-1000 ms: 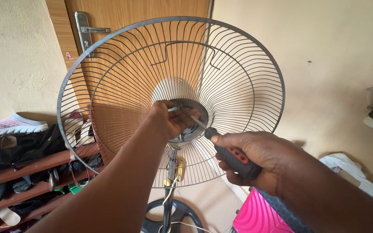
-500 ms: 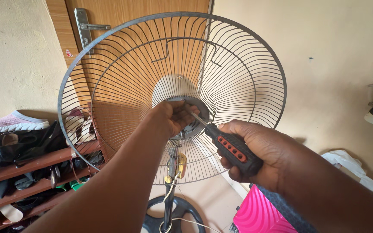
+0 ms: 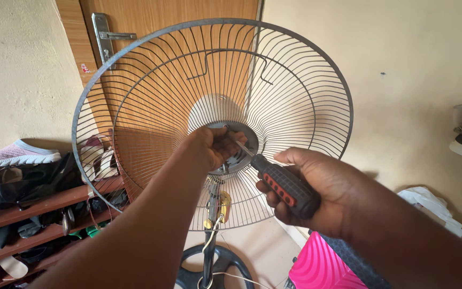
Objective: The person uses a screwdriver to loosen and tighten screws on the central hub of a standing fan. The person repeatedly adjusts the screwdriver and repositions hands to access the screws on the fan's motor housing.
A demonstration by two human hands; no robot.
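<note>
Shoes (image 3: 17,154) lay on a wooden rack left of the wire fan guard (image 3: 212,123). The left hand (image 3: 212,147) pinched the guard's metal hub at its centre. The right hand (image 3: 316,190), just right of the hub, was wrapped around a black-and-orange screwdriver (image 3: 282,184), tip touching the hub.

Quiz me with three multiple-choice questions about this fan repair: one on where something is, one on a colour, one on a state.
1. Where does the left hand rest?
A. at the fan guard's hub
B. on the door handle
C. on the shoe rack

2. What colour is the screwdriver grip?
A. blue
B. black with red-orange inserts
C. white

3. The wire fan guard is
A. fitted with blades
B. lying flat on the floor
C. upright, no blades showing

Answers: 1 A, fingers at the centre ring; 2 B, seen in the right hand; 3 C, door visible through the wires.
</note>
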